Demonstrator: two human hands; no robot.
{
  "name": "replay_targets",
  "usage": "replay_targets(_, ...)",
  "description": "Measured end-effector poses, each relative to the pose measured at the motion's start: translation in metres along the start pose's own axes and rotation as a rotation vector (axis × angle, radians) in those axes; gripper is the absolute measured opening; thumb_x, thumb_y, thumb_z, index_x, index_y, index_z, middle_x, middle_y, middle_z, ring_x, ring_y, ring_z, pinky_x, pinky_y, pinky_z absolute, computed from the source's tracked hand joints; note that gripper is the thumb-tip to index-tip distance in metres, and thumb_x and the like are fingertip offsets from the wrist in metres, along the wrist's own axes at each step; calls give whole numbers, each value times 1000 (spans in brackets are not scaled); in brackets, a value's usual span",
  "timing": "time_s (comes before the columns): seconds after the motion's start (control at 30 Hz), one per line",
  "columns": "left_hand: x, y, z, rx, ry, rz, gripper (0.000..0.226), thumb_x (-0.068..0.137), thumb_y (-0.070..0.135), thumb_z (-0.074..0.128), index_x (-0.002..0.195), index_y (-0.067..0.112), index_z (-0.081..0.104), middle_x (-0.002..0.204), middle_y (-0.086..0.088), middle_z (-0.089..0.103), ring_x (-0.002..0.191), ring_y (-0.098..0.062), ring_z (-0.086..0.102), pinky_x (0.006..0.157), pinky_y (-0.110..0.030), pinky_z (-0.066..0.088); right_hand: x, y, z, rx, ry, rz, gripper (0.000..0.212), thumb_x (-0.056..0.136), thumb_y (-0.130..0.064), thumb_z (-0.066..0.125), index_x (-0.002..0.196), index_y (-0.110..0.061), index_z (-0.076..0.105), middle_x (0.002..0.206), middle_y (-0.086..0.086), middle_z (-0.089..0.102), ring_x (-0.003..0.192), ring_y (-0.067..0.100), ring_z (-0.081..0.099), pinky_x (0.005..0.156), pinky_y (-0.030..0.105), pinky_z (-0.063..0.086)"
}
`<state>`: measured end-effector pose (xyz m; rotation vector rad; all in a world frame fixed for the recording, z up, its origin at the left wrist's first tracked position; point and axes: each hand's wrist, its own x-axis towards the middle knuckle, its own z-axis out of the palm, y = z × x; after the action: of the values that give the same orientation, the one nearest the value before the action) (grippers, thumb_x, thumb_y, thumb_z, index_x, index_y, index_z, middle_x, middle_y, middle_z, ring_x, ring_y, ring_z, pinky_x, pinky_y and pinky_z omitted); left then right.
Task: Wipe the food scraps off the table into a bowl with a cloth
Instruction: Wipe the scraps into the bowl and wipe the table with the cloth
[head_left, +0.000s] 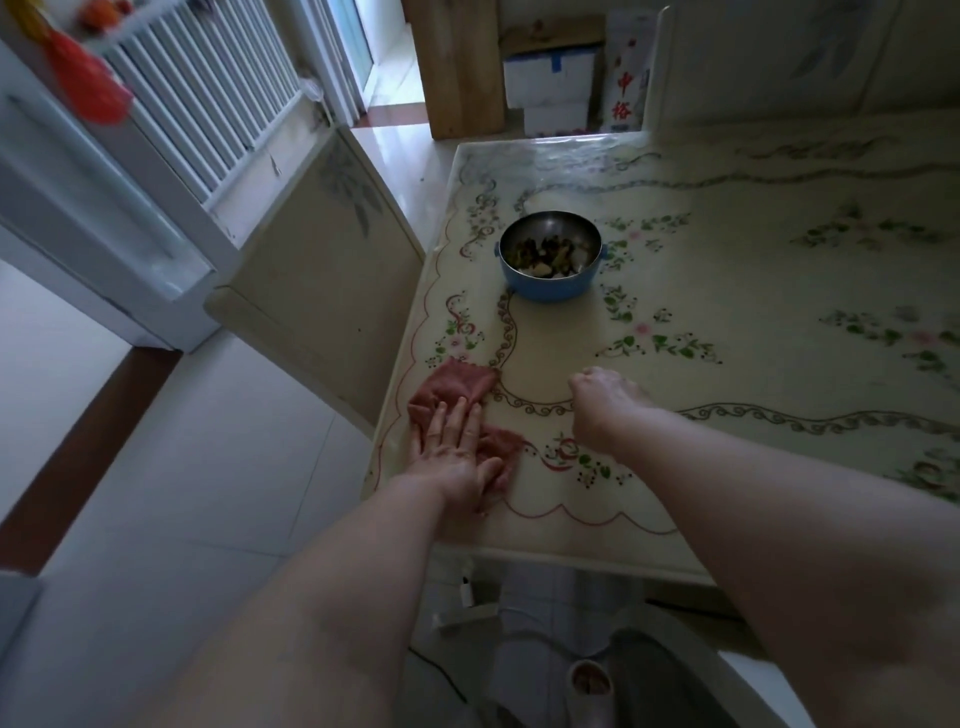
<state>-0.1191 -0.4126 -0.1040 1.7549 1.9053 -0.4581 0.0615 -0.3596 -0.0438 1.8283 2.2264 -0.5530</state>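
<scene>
Chair (322, 249), radiator (208, 98), boxes (550, 83)
Cream chair against the table's (727, 291) left edge, white radiator beyond it; stacked white boxes past the far edge, beside a wooden post (462, 67).

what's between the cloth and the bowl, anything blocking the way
Nothing visible. The cloth lies under the flat left hand at the table's near left corner, and the table between it and the bowl shows only painted pattern. The right hand is off to the right of that line.

Left hand (454, 441) flat, palm down, fingers straight — right hand (602, 395) curled loosely, knuckles up.
</scene>
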Motion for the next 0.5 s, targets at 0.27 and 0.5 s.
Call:
replay_targets(0.27,36,-10,-32,82,-63,32,81,97,56,28,150,22,-23,156,1,-34,144,-23,-30,116,-49,-17,36,-18,-8,14,1,32,39,92,-8,48,131,-12,50,126,9,51,115,26,51,93,36,45)
replay_targets(0.5,93,-43,-95,251,-132,196,82,96,56,35,152,26,-17,159,4,-27,147,-20,-22,121,-43,-8,80,-69,-9,235,115,149,44,91,-9,50,134,-21,53,133,7,53,115,25,55,97,37,48)
